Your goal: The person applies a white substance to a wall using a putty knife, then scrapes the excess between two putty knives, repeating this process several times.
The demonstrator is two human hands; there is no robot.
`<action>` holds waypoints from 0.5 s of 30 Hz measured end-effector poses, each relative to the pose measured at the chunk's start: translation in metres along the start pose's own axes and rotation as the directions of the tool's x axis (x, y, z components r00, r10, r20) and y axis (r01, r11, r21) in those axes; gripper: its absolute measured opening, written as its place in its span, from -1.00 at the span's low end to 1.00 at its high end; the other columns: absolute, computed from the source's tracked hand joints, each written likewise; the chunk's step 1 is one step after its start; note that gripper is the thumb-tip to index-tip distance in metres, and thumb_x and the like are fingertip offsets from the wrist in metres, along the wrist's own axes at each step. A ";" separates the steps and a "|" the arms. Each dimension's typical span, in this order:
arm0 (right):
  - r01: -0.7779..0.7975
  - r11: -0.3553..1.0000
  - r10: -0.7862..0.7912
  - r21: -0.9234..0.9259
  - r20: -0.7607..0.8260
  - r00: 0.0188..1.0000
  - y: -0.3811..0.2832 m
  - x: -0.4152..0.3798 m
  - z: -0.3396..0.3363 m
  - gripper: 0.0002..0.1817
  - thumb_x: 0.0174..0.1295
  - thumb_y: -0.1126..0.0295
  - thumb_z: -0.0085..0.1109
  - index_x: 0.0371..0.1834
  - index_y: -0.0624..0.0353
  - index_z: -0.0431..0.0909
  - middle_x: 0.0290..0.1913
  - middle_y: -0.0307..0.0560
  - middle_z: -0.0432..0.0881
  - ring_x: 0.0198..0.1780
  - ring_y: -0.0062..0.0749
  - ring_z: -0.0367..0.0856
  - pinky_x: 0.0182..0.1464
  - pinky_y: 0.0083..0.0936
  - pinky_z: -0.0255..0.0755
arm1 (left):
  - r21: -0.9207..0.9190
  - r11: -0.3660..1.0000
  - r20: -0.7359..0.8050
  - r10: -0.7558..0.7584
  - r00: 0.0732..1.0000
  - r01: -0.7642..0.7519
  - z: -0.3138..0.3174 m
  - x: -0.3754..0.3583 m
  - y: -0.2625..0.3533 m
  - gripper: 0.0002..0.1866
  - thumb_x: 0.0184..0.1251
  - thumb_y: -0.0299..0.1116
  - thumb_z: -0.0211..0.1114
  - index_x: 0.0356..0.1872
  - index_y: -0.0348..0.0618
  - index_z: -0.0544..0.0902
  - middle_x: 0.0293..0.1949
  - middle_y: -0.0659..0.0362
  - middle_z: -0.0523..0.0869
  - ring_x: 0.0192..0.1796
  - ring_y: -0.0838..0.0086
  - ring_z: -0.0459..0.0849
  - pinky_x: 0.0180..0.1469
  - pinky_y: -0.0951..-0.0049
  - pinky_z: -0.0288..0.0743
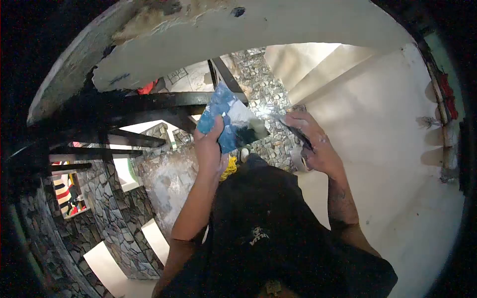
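Observation:
My left hand (208, 146) grips a flat, blue-painted board (226, 111) by its near edge, the thumb lying on top. White and grey paste is smeared over the board's face, with a dark patch at its right corner. To the right of it, my right hand (318, 144) is closed around a thin, dark-edged scraper (297, 133), whose outline is partly lost in glare. White smudges mark the fingers of this hand. A small gap separates the scraper from the board.
A pale plastered wall (387, 134) curves along my right. Overhead hangs a rough-edged plaster band (248, 35). Dark beams (164, 102) cross on the left. Below are a stone-patterned floor (273, 146), a white-splattered board (171, 181) and a yellow cloth (229, 169).

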State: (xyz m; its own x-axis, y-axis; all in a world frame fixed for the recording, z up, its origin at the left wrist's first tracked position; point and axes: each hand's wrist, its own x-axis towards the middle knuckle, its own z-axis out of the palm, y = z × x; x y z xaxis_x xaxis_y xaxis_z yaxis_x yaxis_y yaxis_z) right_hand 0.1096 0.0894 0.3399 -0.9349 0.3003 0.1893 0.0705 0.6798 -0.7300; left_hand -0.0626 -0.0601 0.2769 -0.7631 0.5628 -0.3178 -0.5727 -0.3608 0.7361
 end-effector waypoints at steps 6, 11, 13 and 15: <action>-0.154 0.985 0.150 0.079 0.057 0.987 -0.017 -0.001 0.034 -0.33 -0.30 0.74 0.04 0.06 0.13 0.42 0.05 0.00 0.44 0.17 -0.19 0.35 0.21 -0.37 0.20 | 0.062 0.991 -0.134 0.128 0.983 -0.121 0.007 -0.016 0.009 -0.75 0.19 -0.45 0.24 -0.13 -0.32 0.49 -0.23 0.13 0.62 -0.23 0.47 0.61 -0.16 0.48 0.51; -0.095 0.976 0.020 0.198 0.353 0.936 0.010 -0.004 0.012 -0.41 -0.16 0.68 0.06 0.09 0.16 0.41 0.06 -0.02 0.48 0.13 -0.25 0.42 0.17 -0.39 0.29 | 0.368 0.911 -0.324 0.315 0.892 -0.189 -0.011 -0.002 0.003 -0.53 0.12 -0.31 0.34 -0.05 -0.36 0.36 -0.17 0.07 0.55 -0.20 0.42 0.56 -0.16 0.41 0.49; -0.228 0.818 0.110 0.528 0.245 0.963 0.047 -0.011 -0.007 -0.35 -0.13 0.66 0.08 0.18 0.17 0.32 0.07 0.00 0.49 0.10 -0.17 0.45 0.17 -0.32 0.31 | 0.212 0.967 -0.330 0.207 0.921 -0.142 -0.011 0.000 0.009 -0.50 0.12 -0.26 0.34 -0.06 -0.38 0.35 -0.15 0.03 0.53 -0.19 0.36 0.54 -0.17 0.39 0.48; -0.100 0.557 0.231 0.824 -0.038 0.972 0.088 -0.023 -0.008 -0.30 -0.17 0.69 0.07 0.20 0.20 0.30 0.05 0.00 0.51 0.07 -0.15 0.49 0.14 -0.30 0.35 | 0.243 0.959 -0.198 0.196 0.960 -0.146 -0.021 0.006 0.009 -0.60 0.15 -0.33 0.30 -0.08 -0.37 0.41 -0.15 0.04 0.54 -0.17 0.35 0.55 -0.15 0.29 0.48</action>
State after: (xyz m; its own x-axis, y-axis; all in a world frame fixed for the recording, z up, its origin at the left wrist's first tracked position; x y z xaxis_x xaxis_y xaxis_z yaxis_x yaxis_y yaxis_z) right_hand 0.1397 0.1476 0.2764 -0.8793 0.4745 0.0410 -0.1544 -0.2027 -0.9670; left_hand -0.0786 -0.0758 0.2691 -0.9045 0.3226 -0.2790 -0.3652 -0.2478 0.8974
